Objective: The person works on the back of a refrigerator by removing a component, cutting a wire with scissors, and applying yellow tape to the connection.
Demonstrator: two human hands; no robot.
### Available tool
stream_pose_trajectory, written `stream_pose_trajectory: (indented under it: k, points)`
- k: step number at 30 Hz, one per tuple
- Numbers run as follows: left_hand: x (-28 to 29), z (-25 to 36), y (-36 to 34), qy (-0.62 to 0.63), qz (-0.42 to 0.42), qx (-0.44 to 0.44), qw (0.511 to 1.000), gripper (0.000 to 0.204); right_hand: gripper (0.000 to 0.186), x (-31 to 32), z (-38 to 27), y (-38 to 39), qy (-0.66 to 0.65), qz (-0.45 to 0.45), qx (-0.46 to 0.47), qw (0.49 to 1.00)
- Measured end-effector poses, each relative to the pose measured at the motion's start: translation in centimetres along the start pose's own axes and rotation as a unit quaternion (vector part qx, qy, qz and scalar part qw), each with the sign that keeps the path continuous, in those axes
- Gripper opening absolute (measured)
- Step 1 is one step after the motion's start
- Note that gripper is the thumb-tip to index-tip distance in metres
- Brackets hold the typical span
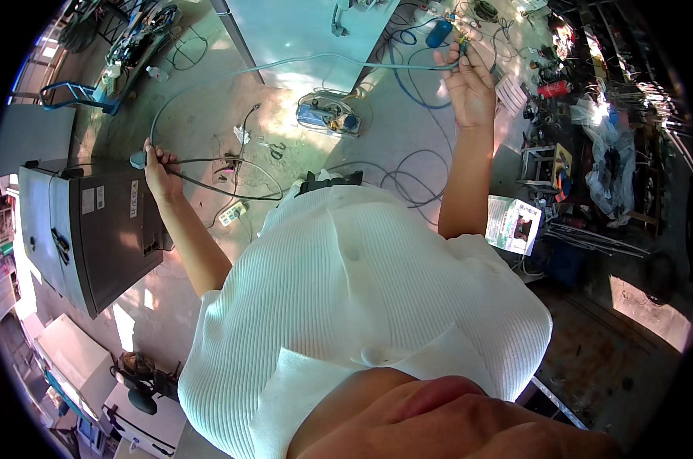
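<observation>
A long grey cable (243, 70) arcs in the air between my two hands. My left hand (161, 174), at the left beside a dark grey cabinet, is closed round the cable's end. A rounded grey piece (137, 160), perhaps a plug, sticks out past its fingers, and dark cord loops (243, 197) trail from the same hand to the right. My right hand (470, 88), raised at the far right with its palm showing, holds the cable's other end between thumb and fingers. A small greenish fitting (463, 47) shows at those fingertips, partly hidden.
The dark grey cabinet (120, 233) stands left. Ahead are a pale panelled appliance (304, 38) and a blue pump-like machine (327, 116) on the floor. Scissors (276, 149), a power strip (232, 213) and coiled hose (415, 180) lie around. Cluttered shelving (549, 164) lines the right.
</observation>
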State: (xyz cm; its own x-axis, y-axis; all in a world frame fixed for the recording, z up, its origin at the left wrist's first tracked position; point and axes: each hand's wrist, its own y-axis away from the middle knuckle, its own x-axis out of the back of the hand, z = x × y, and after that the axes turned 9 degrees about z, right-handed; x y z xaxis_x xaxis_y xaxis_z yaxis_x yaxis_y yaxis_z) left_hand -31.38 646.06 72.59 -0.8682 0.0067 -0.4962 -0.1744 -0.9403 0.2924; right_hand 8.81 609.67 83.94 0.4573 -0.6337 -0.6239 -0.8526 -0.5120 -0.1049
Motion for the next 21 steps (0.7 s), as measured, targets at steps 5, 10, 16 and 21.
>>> stream_pose_trajectory:
  k: [5, 10, 16, 21]
  points:
    - [-0.1, -0.2, 0.6, -0.009, 0.005, -0.004, 1.0, 0.025, 0.036, -0.3, 0.5, 0.2, 0.031, -0.026, -0.003, 0.999]
    - [-0.1, 0.4, 1.2, -0.018, -0.002, -0.013, 1.0, 0.026, 0.039, -1.6, 0.3, 0.6, 0.077, -0.028, 0.0, 0.997]
    - [-0.6, 1.0, 1.7, -0.027, 0.007, -0.027, 0.999, 0.026, 0.04, -1.4, 0.3, 0.5, 0.084, -0.035, -0.012, 0.996]
    - [-0.6, 1.2, 2.1, -0.026, 0.016, -0.024, 0.999, 0.027, 0.037, -1.4, 0.2, 0.3, 0.052, -0.03, -0.038, 0.998]
